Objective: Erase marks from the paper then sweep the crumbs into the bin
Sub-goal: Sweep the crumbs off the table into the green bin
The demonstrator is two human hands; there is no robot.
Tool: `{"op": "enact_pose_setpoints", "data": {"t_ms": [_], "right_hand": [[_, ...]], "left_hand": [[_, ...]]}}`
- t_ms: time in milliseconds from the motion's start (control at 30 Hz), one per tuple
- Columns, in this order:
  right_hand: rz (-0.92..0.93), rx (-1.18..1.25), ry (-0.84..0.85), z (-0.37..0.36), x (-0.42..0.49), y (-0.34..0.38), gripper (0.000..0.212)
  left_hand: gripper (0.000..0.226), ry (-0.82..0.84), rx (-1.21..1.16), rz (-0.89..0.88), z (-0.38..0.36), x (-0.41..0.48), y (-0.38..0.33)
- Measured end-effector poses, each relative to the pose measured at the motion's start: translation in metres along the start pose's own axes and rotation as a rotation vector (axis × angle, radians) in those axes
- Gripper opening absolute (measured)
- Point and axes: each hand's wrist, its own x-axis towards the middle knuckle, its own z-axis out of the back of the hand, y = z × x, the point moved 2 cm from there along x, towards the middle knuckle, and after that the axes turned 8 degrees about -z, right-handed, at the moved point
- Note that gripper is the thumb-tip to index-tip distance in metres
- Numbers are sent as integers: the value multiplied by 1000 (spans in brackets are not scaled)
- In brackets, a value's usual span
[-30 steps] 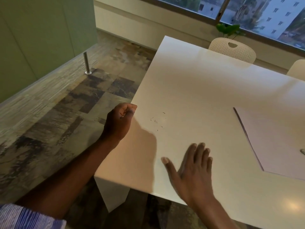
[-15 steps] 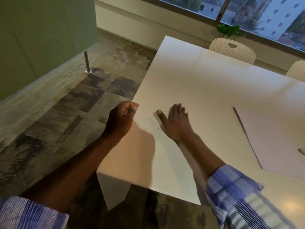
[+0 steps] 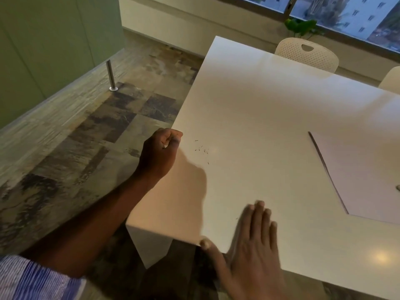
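A few dark eraser crumbs [image 3: 202,149] lie on the white table [image 3: 259,100] close to its left edge. My left hand [image 3: 159,154] sits at that edge just left of the crumbs, fingers curled into a loose fist; I cannot tell whether anything is inside it. My right hand [image 3: 255,241] lies flat on the table at the near edge, fingers straight, blurred by motion, well apart from the crumbs. The pale paper [image 3: 357,174] lies to the right, with a small object [image 3: 397,187] on it cut off by the frame. No bin is in view.
White perforated chairs [image 3: 307,53] stand at the table's far side under the window, with a green plant [image 3: 303,27] behind. Patterned stone floor [image 3: 97,131] lies left of the table, with a metal post [image 3: 111,76] by the green wall.
My right hand swept up to the crumbs beside my left hand, then drew back to the near edge. The crumbs now lie closer to the left edge. My left hand stayed put.
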Motion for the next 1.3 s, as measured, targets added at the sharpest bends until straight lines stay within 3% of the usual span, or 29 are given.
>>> {"op": "enact_pose_setpoints", "data": {"t_ms": [133, 267, 400, 567, 733, 933, 1167, 1233, 1300], "right_hand": [[106, 138, -5, -4, 41, 58, 127], [271, 166, -3, 26, 92, 99, 113], [196, 158, -132, 31, 78, 53, 113], [156, 100, 23, -5, 36, 53, 120], [352, 128, -82, 11, 100, 104, 105], [220, 71, -150, 33, 155, 72, 107], [612, 213, -115, 26, 127, 119, 89], [515, 246, -181, 29, 132, 94, 91], [282, 209, -206, 32, 139, 68, 92]], "left_hand": [[22, -3, 3, -1, 0, -1, -2], [24, 2, 21, -6, 2, -2, -3], [23, -16, -33, 38, 2, -2, 1], [22, -32, -33, 33, -1, 1, 4], [22, -20, -30, 13, 0, 0, 3], [24, -45, -64, 55, -1, 2, 3], [26, -92, -197, 91, 3, 1, 5], [25, -119, -256, 116, 4, 1, 5], [24, -123, -236, 119, 4, 1, 6]]}}
